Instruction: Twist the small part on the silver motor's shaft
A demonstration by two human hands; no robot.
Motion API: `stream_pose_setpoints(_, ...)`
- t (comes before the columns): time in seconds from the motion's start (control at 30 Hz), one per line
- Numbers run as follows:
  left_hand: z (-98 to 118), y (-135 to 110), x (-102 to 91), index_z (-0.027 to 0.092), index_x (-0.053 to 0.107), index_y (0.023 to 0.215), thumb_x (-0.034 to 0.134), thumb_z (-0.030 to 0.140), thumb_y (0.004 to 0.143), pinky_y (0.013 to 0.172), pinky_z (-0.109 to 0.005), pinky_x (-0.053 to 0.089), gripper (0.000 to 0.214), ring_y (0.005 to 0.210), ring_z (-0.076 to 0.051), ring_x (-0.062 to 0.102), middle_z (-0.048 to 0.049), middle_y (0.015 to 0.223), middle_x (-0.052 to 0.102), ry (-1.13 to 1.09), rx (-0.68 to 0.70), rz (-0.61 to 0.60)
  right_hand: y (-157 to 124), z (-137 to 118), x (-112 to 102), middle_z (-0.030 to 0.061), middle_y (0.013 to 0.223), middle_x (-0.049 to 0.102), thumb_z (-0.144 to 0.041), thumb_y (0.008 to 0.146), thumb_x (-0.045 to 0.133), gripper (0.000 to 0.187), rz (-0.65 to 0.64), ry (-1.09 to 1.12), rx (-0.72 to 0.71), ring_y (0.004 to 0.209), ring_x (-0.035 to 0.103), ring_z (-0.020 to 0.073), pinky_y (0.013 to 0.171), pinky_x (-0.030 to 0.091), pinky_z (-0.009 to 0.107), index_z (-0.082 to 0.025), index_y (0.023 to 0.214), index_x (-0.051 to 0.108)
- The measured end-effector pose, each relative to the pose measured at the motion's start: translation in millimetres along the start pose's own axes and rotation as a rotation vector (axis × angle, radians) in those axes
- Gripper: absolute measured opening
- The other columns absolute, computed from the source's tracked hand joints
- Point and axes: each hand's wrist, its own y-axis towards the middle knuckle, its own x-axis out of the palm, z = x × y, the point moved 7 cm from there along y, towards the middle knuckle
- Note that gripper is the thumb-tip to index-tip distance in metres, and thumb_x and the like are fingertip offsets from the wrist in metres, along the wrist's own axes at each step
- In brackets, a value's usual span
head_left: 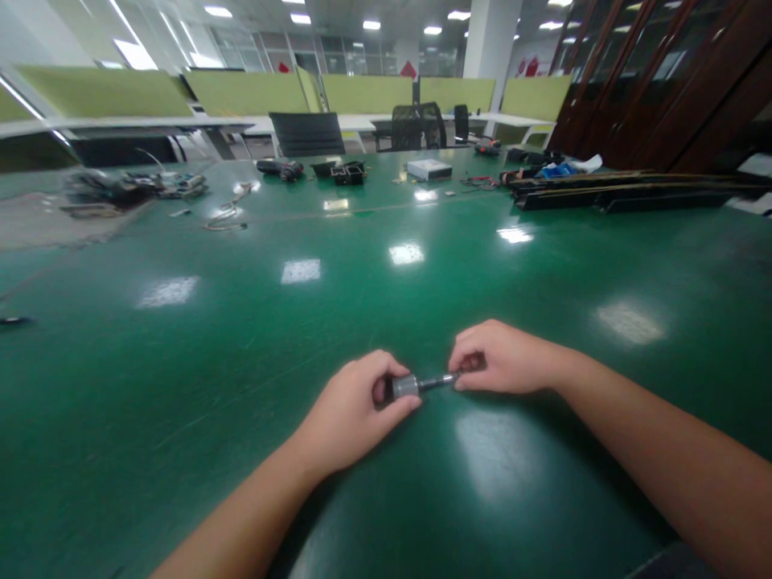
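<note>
Low over the green table, my left hand (353, 410) grips a short grey metal cylinder (406, 387) between thumb and fingers. From the cylinder's right end a thin dark shaft (431, 382) points to the right, with a bright silver tip. My right hand (503, 356) pinches the end of this shaft between thumb and forefinger, its other fingers curled in. The fingertips hide the very end of the shaft, and part of the cylinder lies hidden in my left hand. Whether the piece rests on the tabletop I cannot tell.
The glossy green tabletop (241, 338) spreads around my hands. Far across it lie a power tool (281, 168), black parts (341, 172), a white box (429, 169) and a looped cable (226, 215). Long dark strips (633, 193) are stacked at the right; a cluttered heap (114, 189) sits left.
</note>
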Motion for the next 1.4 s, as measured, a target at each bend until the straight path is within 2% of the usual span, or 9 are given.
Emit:
stream_pose_setpoints(0.2,2,3,-0.7,0.022,0.067,0.097,0.068,0.042,0.086,0.062,-0.028,0.038,0.022,0.066,-0.017,0.055,0.0017,0.074,0.058,-0.008,0.011,0.007,3,-9,3,0.0028,0.085,0.070,-0.029,0.085,0.073,0.013,0.044,-0.041,-0.051,0.078,0.062,0.0143,0.071,0.044,0.026,-0.018,0.092,0.077)
stream_pose_setpoints(0.27,4,6,-0.8,0.022,0.068,0.098,0.068,0.040,0.086,0.062,-0.028,0.038,0.022,0.067,-0.017,0.055,0.0017,0.074,0.058,-0.006,0.011,0.011,7,-13,8,0.0029,0.083,0.069,-0.030,0.087,0.072,0.015,0.069,-0.054,-0.058,0.076,0.060,0.0141,0.069,0.042,0.026,-0.018,0.094,0.076)
stream_pose_setpoints(0.47,10,11,2.0,0.024,0.069,0.097,0.076,0.033,0.077,0.065,-0.029,0.039,0.023,0.072,-0.019,0.058,0.0009,0.080,0.064,0.044,0.009,0.006,11,-19,18,0.0019,0.083,0.068,-0.019,0.082,0.073,0.014,0.121,-0.041,-0.069,0.078,0.059,0.0147,0.071,0.043,0.026,-0.018,0.096,0.074)
stream_pose_setpoints(0.57,10,11,3.1,0.024,0.069,0.097,0.078,0.036,0.076,0.066,-0.030,0.039,0.025,0.072,-0.019,0.057,0.0010,0.080,0.064,0.053,0.014,0.007,10,-15,18,0.0013,0.083,0.068,-0.018,0.082,0.072,0.015,0.118,-0.023,-0.052,0.077,0.059,0.0140,0.071,0.043,0.025,-0.018,0.097,0.073)
stream_pose_setpoints(0.67,9,11,3.5,0.025,0.068,0.099,0.076,0.043,0.079,0.066,-0.030,0.039,0.028,0.070,-0.018,0.057,0.0014,0.079,0.063,0.040,0.026,0.002,9,-15,18,0.0011,0.083,0.067,-0.018,0.083,0.072,0.014,0.117,-0.025,-0.054,0.077,0.058,0.0139,0.072,0.043,0.025,-0.018,0.097,0.073)
stream_pose_setpoints(0.8,8,11,3.3,0.025,0.069,0.100,0.069,0.041,0.086,0.065,-0.030,0.038,0.021,0.069,-0.017,0.056,0.0014,0.077,0.062,0.030,0.033,-0.009,10,-17,17,0.0015,0.083,0.067,-0.017,0.084,0.071,0.014,0.120,-0.020,-0.064,0.078,0.058,0.0140,0.072,0.044,0.026,-0.017,0.097,0.073)
stream_pose_setpoints(1.03,6,12,4.2,0.023,0.069,0.095,0.071,0.039,0.083,0.064,-0.028,0.038,0.021,0.069,-0.017,0.055,0.0008,0.076,0.062,0.018,0.022,-0.012,9,-21,16,0.0046,0.090,0.070,-0.019,0.086,0.069,0.014,0.135,-0.029,-0.157,0.086,0.061,0.0172,0.078,0.046,0.029,-0.018,0.099,0.074)
stream_pose_setpoints(1.4,6,11,4.8,0.023,0.067,0.094,0.072,0.039,0.082,0.064,-0.029,0.037,0.020,0.069,-0.018,0.055,0.0012,0.076,0.062,0.035,0.014,-0.002,11,-23,17,0.0041,0.088,0.070,-0.020,0.085,0.070,0.013,0.145,-0.037,-0.136,0.084,0.061,0.0170,0.077,0.045,0.029,-0.017,0.097,0.074)
